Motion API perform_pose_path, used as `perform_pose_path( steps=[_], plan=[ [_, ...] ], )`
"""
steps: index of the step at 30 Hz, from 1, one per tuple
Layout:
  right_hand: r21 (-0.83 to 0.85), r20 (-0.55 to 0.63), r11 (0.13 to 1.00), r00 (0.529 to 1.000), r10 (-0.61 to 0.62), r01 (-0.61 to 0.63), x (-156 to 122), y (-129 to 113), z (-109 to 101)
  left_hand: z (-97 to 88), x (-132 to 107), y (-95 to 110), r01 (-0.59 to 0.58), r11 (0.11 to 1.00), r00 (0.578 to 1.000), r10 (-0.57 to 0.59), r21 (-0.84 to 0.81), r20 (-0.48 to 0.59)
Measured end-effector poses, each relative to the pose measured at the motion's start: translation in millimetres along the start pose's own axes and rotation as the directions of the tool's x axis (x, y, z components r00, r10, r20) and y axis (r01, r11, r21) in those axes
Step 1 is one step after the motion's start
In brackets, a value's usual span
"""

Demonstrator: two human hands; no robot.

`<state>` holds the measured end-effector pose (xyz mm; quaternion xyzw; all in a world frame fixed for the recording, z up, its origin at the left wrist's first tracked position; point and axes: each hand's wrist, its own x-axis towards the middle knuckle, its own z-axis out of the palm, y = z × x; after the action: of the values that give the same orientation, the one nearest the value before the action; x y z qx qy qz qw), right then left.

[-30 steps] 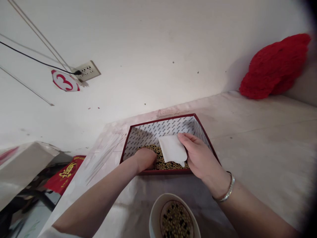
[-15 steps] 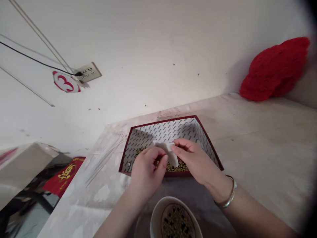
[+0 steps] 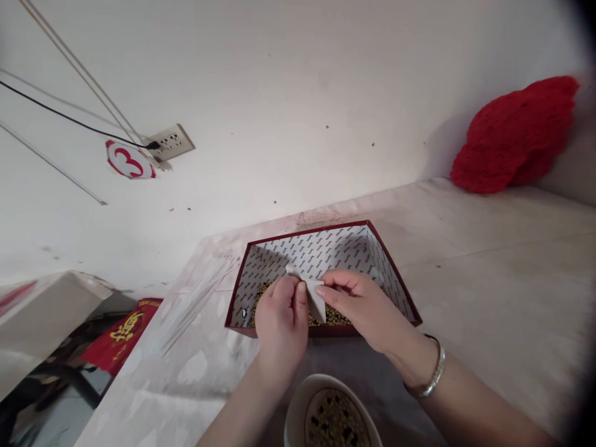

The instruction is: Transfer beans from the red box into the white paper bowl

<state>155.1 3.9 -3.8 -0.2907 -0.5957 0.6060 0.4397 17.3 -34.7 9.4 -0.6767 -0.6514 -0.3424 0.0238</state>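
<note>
Over the box, my left hand (image 3: 282,316) is closed, thumb against the forefinger, at the left edge of a small white paper-like piece (image 3: 317,301). My right hand (image 3: 356,304) pinches the upper right edge of the same piece between thumb and fingers. Whether it is a flat sheet or a small packet I cannot tell. Beneath both hands stands a dark red open box (image 3: 307,231) with a printed white lining. Small round greenish-brown grains (image 3: 338,316) lie on its bottom, partly hidden by my hands.
Close to me stands a white bowl (image 3: 293,406) with similar grains and darker bits. Thin pale sticks (image 3: 200,304) lie left of the box on the cloth-covered table (image 3: 488,285). A fluffy red thing (image 3: 514,136) rests at the back right. A power socket (image 3: 172,143) is on the wall.
My left hand has turned more upright, and its thumb and finger have come in to the paper-like piece's edge. The piece looks narrower and more folded. My right hand keeps its pinch.
</note>
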Motion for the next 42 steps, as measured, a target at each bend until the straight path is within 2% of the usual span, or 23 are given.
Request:
perform_pose_path(
  steps=[4, 7, 9, 11, 14, 17, 21, 24, 25, 26, 27, 28, 30, 31, 33, 34, 35, 37, 42],
  plan=[
    [0.057, 0.007, 0.997, 0.999, 0.053, -0.054, 0.0, 0.8, 1.0, -2.0, 0.9, -4.2, 0.047, 0.997, 0.999, -0.047, -0.057, 0.004],
    [0.165, -0.046, 0.983, 0.994, 0.096, -0.087, 1.5, 3.1, 0.9, -13.1, -7.7, -4.2, 0.054, 0.993, 0.998, -0.05, -0.103, 0.035],
    [0.237, -0.097, 0.967, 0.989, 0.114, -0.089, 3.0, 5.1, 0.1, -23.9, -18.9, -2.6, 0.022, 0.992, 0.994, -0.009, -0.121, 0.112],
    [0.31, -0.124, 0.946, 0.983, 0.137, -0.093, 4.5, 6.7, -1.0, -33.8, -32.9, -1.4, -0.055, 0.991, 0.969, 0.082, -0.122, 0.231],
    [0.377, -0.128, 0.92, 0.978, 0.167, -0.108, 5.8, 6.8, -1.8, -40.2, -54.2, -4.2, -0.217, 0.969, 0.89, 0.246, -0.117, 0.383],
    [0.379, -0.138, 0.918, 0.974, 0.179, -0.115, 5.7, 5.1, -1.7, -33.0, -71.3, -13.4, -0.366, 0.926, 0.792, 0.361, -0.09, 0.492],
    [0.375, -0.138, 0.92, 0.975, 0.172, -0.11, 5.1, 5.4, -2.1, -16.7, -83.8, -25.2, -0.484, 0.873, 0.674, 0.335, 0.051, 0.658],
    [0.369, -0.122, 0.924, 0.98, 0.158, -0.103, 5.2, 7.7, -3.0, -17.8, -82.9, -25.1, -0.517, 0.854, 0.61, 0.315, 0.064, 0.727],
    [0.369, -0.116, 0.924, 0.981, 0.154, -0.102, 5.3, 8.4, -3.3, -22.0, -80.3, -23.8, -0.498, 0.867, 0.61, 0.329, 0.026, 0.721],
    [0.371, -0.112, 0.923, 0.982, 0.151, -0.1, 5.4, 8.8, -3.5, -27.6, -76.6, -22.4, -0.463, 0.886, 0.631, 0.342, -0.016, 0.696],
    [0.374, -0.109, 0.922, 0.982, 0.151, -0.101, 5.5, 9.0, -3.6, -34.0, -71.6, -21.4, -0.416, 0.908, 0.672, 0.345, -0.052, 0.655],
    [0.38, -0.109, 0.92, 0.982, 0.153, -0.101, 5.6, 9.0, -3.6, -40.5, -65.4, -21.2, -0.363, 0.93, 0.733, 0.327, -0.064, 0.597],
    [0.394, -0.123, 0.913, 0.979, 0.162, -0.102, 5.8, 8.6, -3.5, -51.5, -49.5, -24.2, -0.255, 0.967, 0.845, 0.226, -0.007, 0.485],
    [0.401, -0.134, 0.91, 0.977, 0.168, -0.102, 5.9, 8.2, -3.4, -54.8, -40.0, -27.2, -0.205, 0.978, 0.879, 0.163, 0.046, 0.448],
    [0.411, -0.155, 0.906, 0.972, 0.177, -0.1, 6.2, 7.6, -3.1, -55.8, -18.9, -35.6, -0.161, 0.974, 0.889, 0.074, 0.158, 0.452],
    [0.414, -0.163, 0.905, 0.97, 0.179, -0.098, 6.4, 7.4, -3.0, -53.3, -7.9, -40.3, -0.157, 0.964, 0.873, 0.035, 0.213, 0.486],
    [0.417, -0.166, 0.904, 0.969, 0.181, -0.097, 6.6, 7.2, -2.8, -49.1, 3.0, -45.0, -0.176, 0.948, 0.84, 0.004, 0.264, 0.543],
    [0.419, -0.161, 0.903, 0.97, 0.182, -0.1, 7.0, 7.2, -2.6, -36.7, 23.3, -54.0, -0.25, 0.918, 0.737, -0.027, 0.309, 0.675],
    [0.429, -0.158, 0.898, 0.97, 0.183, -0.099, 8.0, 8.6, -2.7, -0.8, 51.7, -68.3, -0.352, 0.865, 0.567, -0.107, 0.358, 0.817]
  ],
)
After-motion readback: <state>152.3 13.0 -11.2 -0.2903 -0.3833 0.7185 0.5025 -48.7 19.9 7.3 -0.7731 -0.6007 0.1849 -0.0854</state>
